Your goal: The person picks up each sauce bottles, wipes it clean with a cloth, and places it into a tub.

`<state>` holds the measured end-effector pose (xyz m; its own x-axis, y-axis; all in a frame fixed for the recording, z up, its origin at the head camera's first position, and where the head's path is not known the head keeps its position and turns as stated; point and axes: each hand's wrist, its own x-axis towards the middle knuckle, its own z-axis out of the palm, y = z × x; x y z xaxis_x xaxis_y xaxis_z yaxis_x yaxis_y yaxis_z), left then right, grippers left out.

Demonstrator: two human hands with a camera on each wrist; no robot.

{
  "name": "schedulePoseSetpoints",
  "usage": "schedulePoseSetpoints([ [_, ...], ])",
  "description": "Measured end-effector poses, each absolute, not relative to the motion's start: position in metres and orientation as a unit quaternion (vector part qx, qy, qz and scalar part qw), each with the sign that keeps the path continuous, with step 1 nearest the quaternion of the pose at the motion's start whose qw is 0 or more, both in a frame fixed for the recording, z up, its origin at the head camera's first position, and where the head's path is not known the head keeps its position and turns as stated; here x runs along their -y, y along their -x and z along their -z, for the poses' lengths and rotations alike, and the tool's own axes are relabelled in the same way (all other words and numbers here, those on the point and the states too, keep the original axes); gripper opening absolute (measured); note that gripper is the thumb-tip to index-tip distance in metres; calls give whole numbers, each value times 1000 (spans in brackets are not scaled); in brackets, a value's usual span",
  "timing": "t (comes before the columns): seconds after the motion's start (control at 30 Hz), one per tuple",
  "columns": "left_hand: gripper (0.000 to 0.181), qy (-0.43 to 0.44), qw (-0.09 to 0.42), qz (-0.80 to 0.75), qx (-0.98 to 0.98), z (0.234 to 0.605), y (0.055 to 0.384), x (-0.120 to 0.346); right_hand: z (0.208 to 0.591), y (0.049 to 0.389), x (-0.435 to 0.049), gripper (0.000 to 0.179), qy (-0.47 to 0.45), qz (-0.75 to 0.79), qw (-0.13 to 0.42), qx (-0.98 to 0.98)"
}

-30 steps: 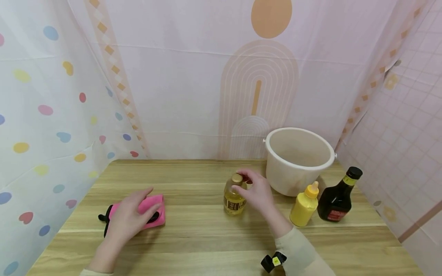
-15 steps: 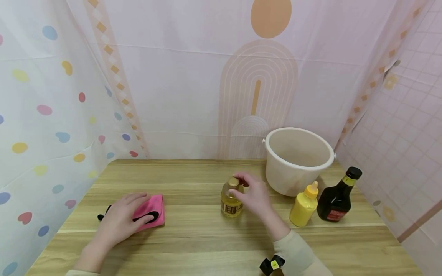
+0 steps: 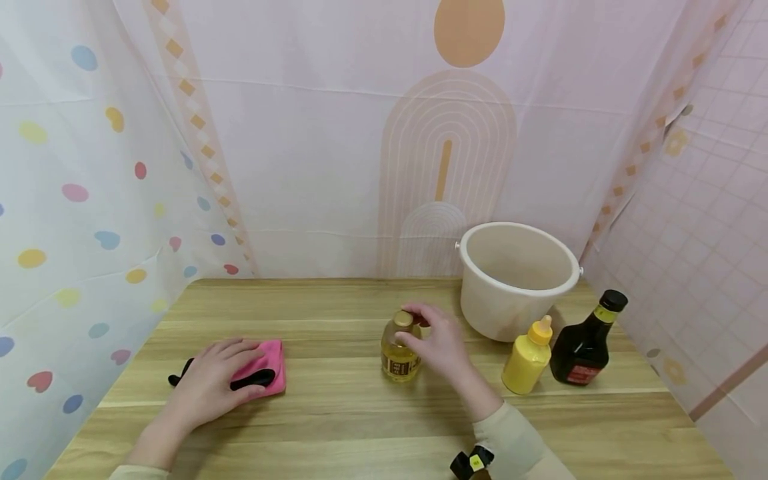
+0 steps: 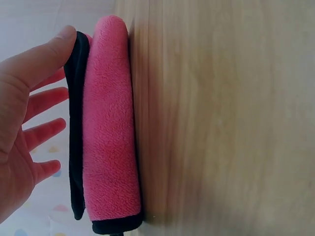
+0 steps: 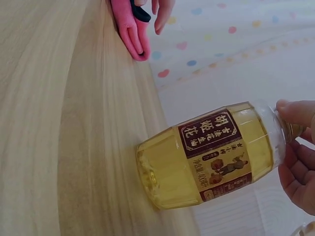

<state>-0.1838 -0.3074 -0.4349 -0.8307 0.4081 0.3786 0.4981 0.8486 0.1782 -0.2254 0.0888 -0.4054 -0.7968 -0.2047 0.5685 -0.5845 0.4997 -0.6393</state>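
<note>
My right hand [image 3: 440, 345] holds the neck of a small cooking oil bottle [image 3: 399, 360] between thumb and fingers, near the middle of the table. In the right wrist view the bottle [image 5: 211, 152] is mostly full of clear yellow oil, with a dark red label and Chinese characters. My left hand [image 3: 204, 383] lies over a folded pink towel [image 3: 271, 353] at the left. In the left wrist view the thumb tip touches a raised black band along the plush towel [image 4: 110, 123]; the fingers are spread loosely behind that band.
A cream bucket [image 3: 504, 313] stands at the back right. Before it are a yellow squeeze bottle [image 3: 527, 363] and a dark sauce bottle [image 3: 581, 353] with a black cap. Patterned curtains [image 3: 318, 153] hang behind and beside the wooden table [image 3: 336, 427].
The oil bottle has moved slightly left and nearer in my right hand. My left hand has shifted a little left and lower over the towel, and its fingers have drawn back.
</note>
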Motion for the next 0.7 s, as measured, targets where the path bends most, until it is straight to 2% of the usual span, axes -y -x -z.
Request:
schedulePoseSetpoints([
  [0.43, 60, 288, 107, 129, 943, 453, 195, 317, 411, 230, -90, 43, -239, -454, 200, 834],
  [0.7, 68, 318, 116, 124, 933, 460, 201, 324, 412, 230, -92, 43, -237, -453, 198, 836],
])
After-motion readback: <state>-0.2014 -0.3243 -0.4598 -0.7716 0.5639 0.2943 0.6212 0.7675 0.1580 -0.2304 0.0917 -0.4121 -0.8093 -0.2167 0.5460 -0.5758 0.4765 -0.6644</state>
